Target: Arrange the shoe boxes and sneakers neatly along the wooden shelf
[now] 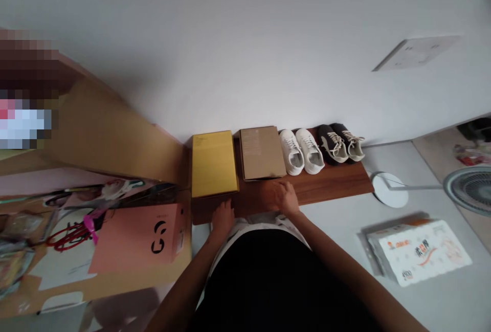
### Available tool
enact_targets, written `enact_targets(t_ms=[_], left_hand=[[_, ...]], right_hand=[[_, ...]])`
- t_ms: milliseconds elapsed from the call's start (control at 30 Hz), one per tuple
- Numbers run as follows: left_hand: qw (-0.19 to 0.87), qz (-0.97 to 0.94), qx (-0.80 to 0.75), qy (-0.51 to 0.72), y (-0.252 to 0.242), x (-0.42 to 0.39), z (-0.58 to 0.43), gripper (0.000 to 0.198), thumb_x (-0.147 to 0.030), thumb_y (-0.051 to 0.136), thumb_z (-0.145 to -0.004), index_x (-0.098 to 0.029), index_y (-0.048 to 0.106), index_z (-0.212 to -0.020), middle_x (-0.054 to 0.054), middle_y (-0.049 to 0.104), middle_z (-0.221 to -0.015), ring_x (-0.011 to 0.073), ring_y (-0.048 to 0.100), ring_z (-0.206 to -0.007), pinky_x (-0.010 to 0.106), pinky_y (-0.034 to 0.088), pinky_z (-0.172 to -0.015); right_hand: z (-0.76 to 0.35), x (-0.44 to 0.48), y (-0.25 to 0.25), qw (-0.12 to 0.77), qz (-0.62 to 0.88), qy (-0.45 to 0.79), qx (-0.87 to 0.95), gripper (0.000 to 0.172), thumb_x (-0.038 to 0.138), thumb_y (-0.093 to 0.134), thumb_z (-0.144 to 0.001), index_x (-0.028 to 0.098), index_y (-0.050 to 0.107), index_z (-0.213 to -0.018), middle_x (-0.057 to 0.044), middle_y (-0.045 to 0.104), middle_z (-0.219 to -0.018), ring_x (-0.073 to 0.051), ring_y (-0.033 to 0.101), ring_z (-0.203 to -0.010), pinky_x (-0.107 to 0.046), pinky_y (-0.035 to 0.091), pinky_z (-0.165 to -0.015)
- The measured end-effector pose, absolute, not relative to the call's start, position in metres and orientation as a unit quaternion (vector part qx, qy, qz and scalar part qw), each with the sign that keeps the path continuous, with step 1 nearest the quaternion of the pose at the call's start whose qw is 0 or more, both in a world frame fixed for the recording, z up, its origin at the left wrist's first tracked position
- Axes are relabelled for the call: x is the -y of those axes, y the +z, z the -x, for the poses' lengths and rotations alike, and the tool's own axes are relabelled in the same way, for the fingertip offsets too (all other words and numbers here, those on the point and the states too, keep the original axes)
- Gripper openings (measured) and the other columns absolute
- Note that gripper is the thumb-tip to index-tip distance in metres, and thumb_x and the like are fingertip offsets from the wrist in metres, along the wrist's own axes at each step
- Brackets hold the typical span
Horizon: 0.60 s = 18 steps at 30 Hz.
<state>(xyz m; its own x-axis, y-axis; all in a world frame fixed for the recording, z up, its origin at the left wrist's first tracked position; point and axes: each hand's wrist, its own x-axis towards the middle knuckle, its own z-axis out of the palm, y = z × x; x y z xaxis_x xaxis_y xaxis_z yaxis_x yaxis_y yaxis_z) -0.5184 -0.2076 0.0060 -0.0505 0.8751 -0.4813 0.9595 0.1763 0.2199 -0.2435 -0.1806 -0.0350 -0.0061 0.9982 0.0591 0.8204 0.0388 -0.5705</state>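
Note:
A brown wooden shelf board [330,184] runs along the wall with boxes and shoes on it. My left hand [223,216] is at the board's front edge, just below a yellow box [215,164], its fingers stretched toward the box and nothing visible in them. Over the board, my right hand [286,198] is in front of a brown cardboard box [262,153], its fingers loosely bent and apart, holding nothing. Right of that box stand a pair of white sneakers [302,152] and a pair of black sneakers [340,142] with light laces.
On the left, a cardboard surface [115,286] holds a pink box [134,240], a red cord [69,237] and bagged items. A white tissue pack [425,252] lies at the right, near a fan [470,191]. A switch plate [418,53] is on the wall.

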Motion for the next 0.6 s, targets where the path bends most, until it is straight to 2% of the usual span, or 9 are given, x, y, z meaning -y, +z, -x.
enact_targets(t_ms=[133,267,333,400,467,533,600], left_hand=[[0.394,-0.667,-0.632,0.032,0.023,0.188,0.428,0.047,-0.019,0.049,-0.097,-0.018,0.058,-0.142,0.015,0.062,-0.140,0.0276,0.059,-0.131,0.039,0.045,-0.113],[0.441,-0.686,-0.558,0.156,0.026,0.139,0.299,0.054,-0.022,0.055,-0.094,-0.018,0.051,-0.148,0.016,0.053,-0.150,0.0285,0.052,-0.139,0.043,0.043,-0.116],[0.430,-0.648,-0.605,0.172,0.020,0.111,0.249,0.052,-0.021,0.055,-0.095,-0.017,0.053,-0.146,0.020,0.052,-0.150,0.0308,0.054,-0.137,0.044,0.044,-0.114],[0.433,-0.600,-0.656,0.147,0.010,0.087,0.217,0.040,-0.022,0.054,-0.096,-0.016,0.061,-0.135,0.022,0.060,-0.140,0.0334,0.060,-0.130,0.045,0.046,-0.108],[0.439,-0.557,-0.693,0.126,0.001,0.071,0.203,0.026,-0.023,0.057,-0.096,-0.015,0.070,-0.116,0.022,0.068,-0.125,0.0352,0.065,-0.121,0.043,0.047,-0.102],[0.434,-0.533,-0.714,0.128,-0.005,0.062,0.199,0.014,-0.023,0.061,-0.093,-0.015,0.072,-0.096,0.020,0.071,-0.111,0.0346,0.068,-0.113,0.041,0.048,-0.096],[0.410,-0.533,-0.722,0.160,-0.006,0.059,0.200,0.011,-0.022,0.063,-0.091,-0.017,0.069,-0.083,0.017,0.071,-0.103,0.0310,0.069,-0.105,0.037,0.047,-0.091]], right_hand=[[0.159,0.172,-0.024,0.262,0.753,0.164,0.581,0.043,0.029,0.049,-0.095,0.014,0.061,-0.133,-0.019,0.060,-0.130,-0.031,0.056,-0.124,-0.050,0.048,-0.108],[0.114,0.125,-0.008,0.161,0.778,0.202,0.572,0.050,0.025,0.046,-0.097,0.009,0.051,-0.144,-0.023,0.051,-0.148,-0.032,0.053,-0.134,-0.046,0.047,-0.109],[0.111,0.096,-0.004,0.082,0.777,0.248,0.573,0.051,0.025,0.046,-0.099,0.010,0.048,-0.148,-0.024,0.052,-0.149,-0.032,0.062,-0.124,-0.045,0.050,-0.103],[0.112,0.072,-0.003,0.010,0.777,0.289,0.559,0.051,0.023,0.045,-0.100,0.009,0.047,-0.149,-0.025,0.063,-0.136,-0.032,0.068,-0.114,-0.045,0.051,-0.099],[0.110,0.056,-0.004,-0.024,0.778,0.308,0.548,0.047,0.021,0.045,-0.100,0.009,0.052,-0.144,-0.023,0.070,-0.122,-0.031,0.070,-0.109,-0.043,0.052,-0.096],[0.101,0.048,-0.007,-0.032,0.776,0.323,0.540,0.037,0.023,0.049,-0.098,0.013,0.063,-0.131,-0.020,0.073,-0.113,-0.030,0.070,-0.108,-0.041,0.052,-0.094],[0.085,0.047,-0.010,-0.006,0.781,0.330,0.531,0.028,0.027,0.053,-0.096,0.017,0.071,-0.115,-0.018,0.074,-0.109,-0.030,0.070,-0.108,-0.039,0.051,-0.093]])
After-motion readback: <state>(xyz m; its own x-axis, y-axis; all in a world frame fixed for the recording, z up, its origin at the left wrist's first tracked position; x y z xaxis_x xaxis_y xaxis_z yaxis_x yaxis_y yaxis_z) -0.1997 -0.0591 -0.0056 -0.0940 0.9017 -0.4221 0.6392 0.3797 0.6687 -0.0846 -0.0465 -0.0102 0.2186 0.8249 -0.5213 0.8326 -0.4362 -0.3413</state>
